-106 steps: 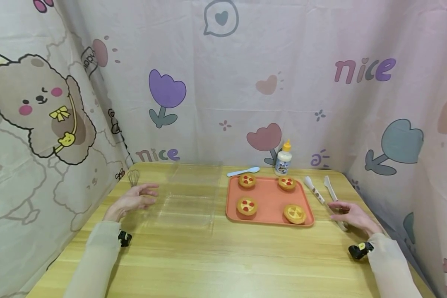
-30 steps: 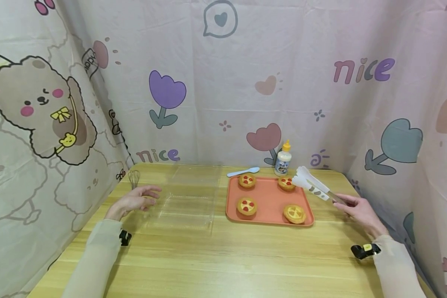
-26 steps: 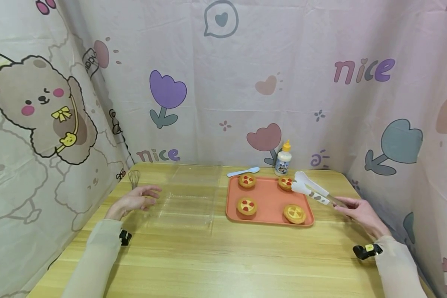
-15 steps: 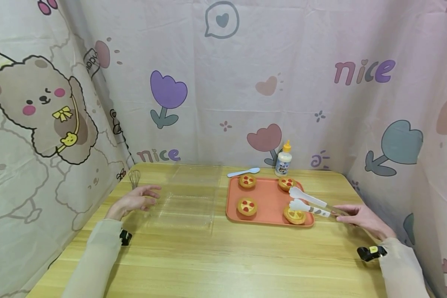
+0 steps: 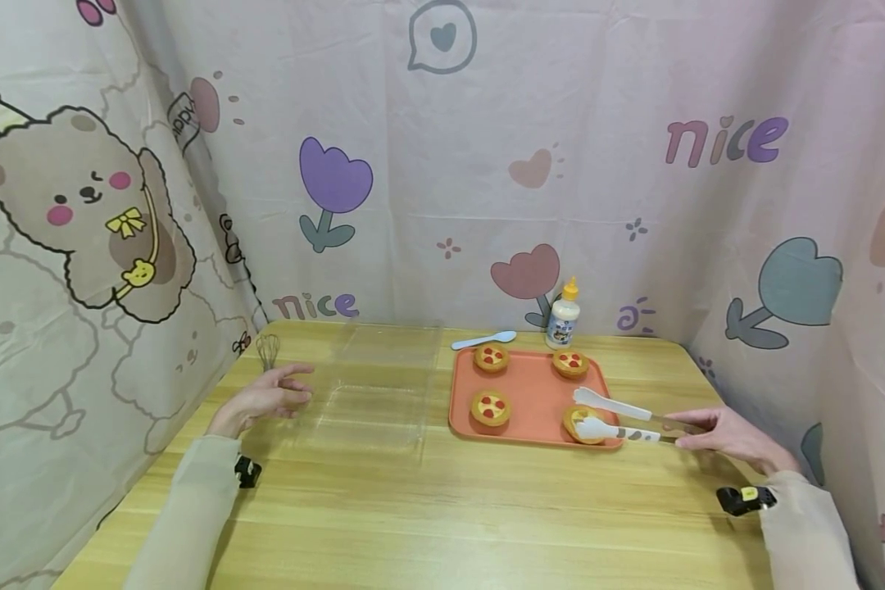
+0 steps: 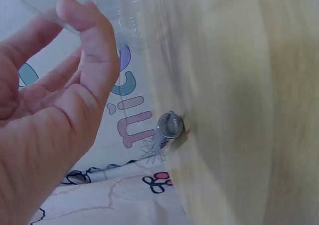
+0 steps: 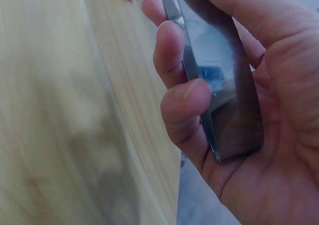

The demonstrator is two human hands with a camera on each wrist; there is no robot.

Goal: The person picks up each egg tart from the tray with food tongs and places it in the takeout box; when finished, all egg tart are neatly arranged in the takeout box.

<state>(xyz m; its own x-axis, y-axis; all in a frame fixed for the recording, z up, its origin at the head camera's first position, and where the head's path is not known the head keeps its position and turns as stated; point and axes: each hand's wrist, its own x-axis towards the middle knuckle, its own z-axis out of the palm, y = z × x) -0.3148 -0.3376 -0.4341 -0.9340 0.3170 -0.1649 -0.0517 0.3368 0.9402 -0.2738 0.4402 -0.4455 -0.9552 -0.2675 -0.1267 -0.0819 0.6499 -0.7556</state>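
My right hand (image 5: 737, 440) grips metal-handled tongs (image 5: 623, 408) with white, scalloped tips. The tongs are spread, one tip overlapping a yellow-topped tart (image 5: 570, 422) at the front right of an orange tray (image 5: 534, 397), the other just behind it. In the right wrist view, fingers curl round the shiny metal handle (image 7: 214, 60). Three tarts with red spots, such as the front left tart (image 5: 491, 408), sit near the tray's other corners. My left hand (image 5: 265, 397) holds nothing, its fingers loosely bent beside a clear plastic box (image 5: 372, 414).
A wire whisk (image 5: 268, 351) stands behind my left hand. At the back lie a pale blue spoon (image 5: 484, 340) and, further right, an upright white bottle with a yellow nozzle (image 5: 563, 324). Printed curtains (image 5: 442, 164) border the wooden table (image 5: 442, 508).
My right hand has picked up the tongs from the table right of the tray. Their tips have swung down toward the front right tart and spread apart. The left hand stays nearly still.
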